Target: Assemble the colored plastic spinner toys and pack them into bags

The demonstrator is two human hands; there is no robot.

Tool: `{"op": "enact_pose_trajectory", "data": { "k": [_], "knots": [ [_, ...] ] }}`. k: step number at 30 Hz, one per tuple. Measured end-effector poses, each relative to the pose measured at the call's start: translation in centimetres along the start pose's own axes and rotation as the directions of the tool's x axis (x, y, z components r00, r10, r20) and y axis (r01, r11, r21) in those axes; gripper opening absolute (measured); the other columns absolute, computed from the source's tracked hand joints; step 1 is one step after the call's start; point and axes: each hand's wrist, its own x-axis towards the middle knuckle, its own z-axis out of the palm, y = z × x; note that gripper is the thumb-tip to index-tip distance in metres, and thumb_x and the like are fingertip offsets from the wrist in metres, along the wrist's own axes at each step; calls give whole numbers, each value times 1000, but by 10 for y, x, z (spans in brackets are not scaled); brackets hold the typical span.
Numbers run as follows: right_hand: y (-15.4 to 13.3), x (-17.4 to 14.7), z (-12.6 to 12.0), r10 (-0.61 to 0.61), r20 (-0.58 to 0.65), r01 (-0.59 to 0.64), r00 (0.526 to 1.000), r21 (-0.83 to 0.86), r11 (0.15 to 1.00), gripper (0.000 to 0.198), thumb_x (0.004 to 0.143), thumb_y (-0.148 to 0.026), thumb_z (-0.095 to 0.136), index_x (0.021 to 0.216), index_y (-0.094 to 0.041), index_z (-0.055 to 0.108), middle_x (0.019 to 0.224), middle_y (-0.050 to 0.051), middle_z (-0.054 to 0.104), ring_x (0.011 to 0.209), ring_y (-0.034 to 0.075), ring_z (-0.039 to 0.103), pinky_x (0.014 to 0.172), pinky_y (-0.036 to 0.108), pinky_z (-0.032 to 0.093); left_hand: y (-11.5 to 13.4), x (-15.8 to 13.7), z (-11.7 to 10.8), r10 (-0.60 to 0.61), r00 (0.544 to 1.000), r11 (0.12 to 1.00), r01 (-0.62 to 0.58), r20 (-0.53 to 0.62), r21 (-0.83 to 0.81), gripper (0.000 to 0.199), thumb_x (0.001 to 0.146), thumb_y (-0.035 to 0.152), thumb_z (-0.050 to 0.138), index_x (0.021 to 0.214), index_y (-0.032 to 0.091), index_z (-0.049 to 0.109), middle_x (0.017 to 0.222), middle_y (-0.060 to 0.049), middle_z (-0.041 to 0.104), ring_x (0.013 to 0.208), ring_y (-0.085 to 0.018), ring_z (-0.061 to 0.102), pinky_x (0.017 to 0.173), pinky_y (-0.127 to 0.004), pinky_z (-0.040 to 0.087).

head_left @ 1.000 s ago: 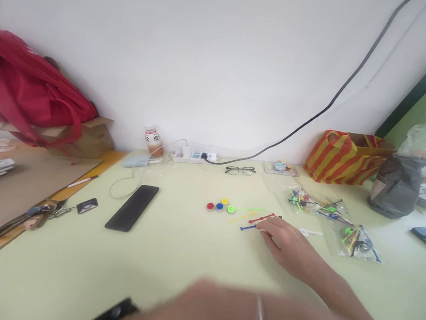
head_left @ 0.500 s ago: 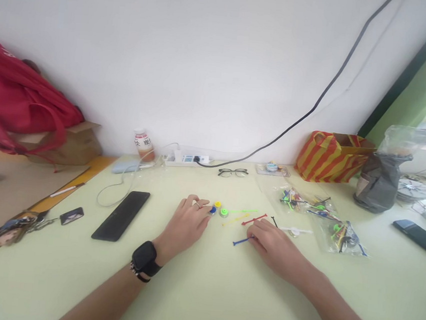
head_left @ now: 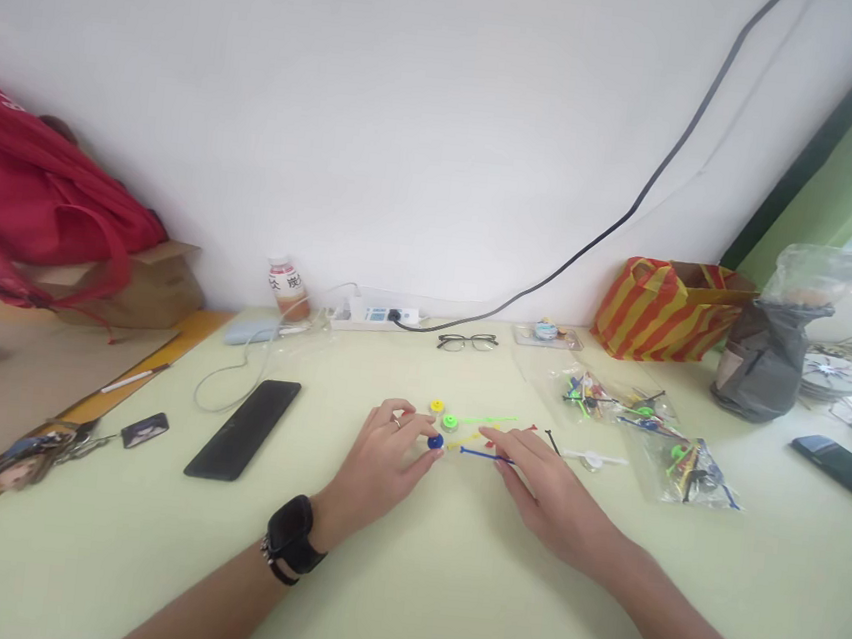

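Observation:
My left hand [head_left: 388, 457] pinches a small round blue plastic piece [head_left: 435, 442] between thumb and fingers. Facing it, my right hand [head_left: 547, 485] grips a thin blue plastic stick [head_left: 483, 454], whose free end points left toward the blue piece, a small gap apart. Just beyond the hands lie a round yellow piece [head_left: 437, 405] and a round green piece [head_left: 450, 422]. A green stick [head_left: 499, 420] runs right from the green piece. Yellow and red sticks are partly hidden behind my right fingers. A white stick with a round piece [head_left: 591, 462] lies right of that hand.
Clear bags of coloured parts [head_left: 690, 473] lie to the right. Glasses [head_left: 467, 342] and a power strip [head_left: 373, 316] are near the wall. A black phone-like slab [head_left: 244, 430] lies left, a bottle [head_left: 288, 291] behind it. A striped bag [head_left: 672, 311] stands back right.
My left hand has drawn the blue round piece slightly nearer and right, away from the yellow one. My right hand has lifted the blue stick up and left, toward that piece.

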Motion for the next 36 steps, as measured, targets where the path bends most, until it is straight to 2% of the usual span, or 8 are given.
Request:
{"op": "enact_pose_trajectory", "data": {
  "k": [4,8,12,19,23,27,31,36],
  "knots": [
    [0,3,-1,40,-105,-28,994,105,994,24,106,-20,41,115,-27,62,111,7,68,107,24,62,94,42,49,18,-2,1,-165,982,908,188,92,-375,12,94,31,69,100,22,65,99,-4,69,95,-20,62,86,-35,51],
    [-3,4,-4,201,-132,-166,971,234,958,16,105,-28,46,107,-26,62,106,5,69,103,23,64,93,41,49,28,-2,4,-279,921,653,390,273,-649,23,90,37,74,102,20,64,85,-1,64,76,-15,60,70,-27,50],
    [-9,4,-4,222,-149,-163,964,334,928,12,101,-32,55,99,-25,65,105,5,70,103,23,64,95,41,49,28,-2,9,-311,881,493,470,356,-732,27,85,36,79,101,17,67,86,-3,65,78,-14,62,73,-27,51],
    [-15,5,-7,337,-118,-188,934,640,745,14,94,-35,68,90,-22,67,86,3,66,81,19,63,76,32,54,25,-4,15,-290,867,379,492,404,-784,42,79,31,86,116,16,71,97,-7,71,88,-18,67,86,-34,56],
    [-17,4,-6,299,-29,-189,954,717,671,13,94,-35,69,93,-22,71,89,4,68,80,18,65,77,32,56,26,-5,18,-264,869,345,490,418,-801,45,79,33,87,117,15,72,105,-11,74,95,-22,70,91,-38,57],
    [-20,2,4,240,34,-203,970,657,726,14,97,-36,64,97,-22,68,97,6,70,91,20,67,86,36,57,33,-6,16,-230,893,385,449,387,-807,45,82,35,85,120,16,71,114,-14,75,99,-24,71,92,-41,58],
    [-21,-1,15,213,32,-191,977,583,790,13,99,-36,60,99,-23,61,97,5,69,94,20,68,87,35,57,39,-7,11,-174,941,577,336,290,-745,30,91,34,75,117,18,74,114,-12,73,105,-24,69,94,-37,57],
    [-20,-2,16,156,17,-142,988,519,843,8,101,-29,56,100,-23,61,96,4,68,92,18,67,88,34,56,39,-8,9,-88,979,785,183,186,-592,23,98,29,66,117,21,75,102,-8,72,90,-19,67,78,-29,54]
  ]
}}
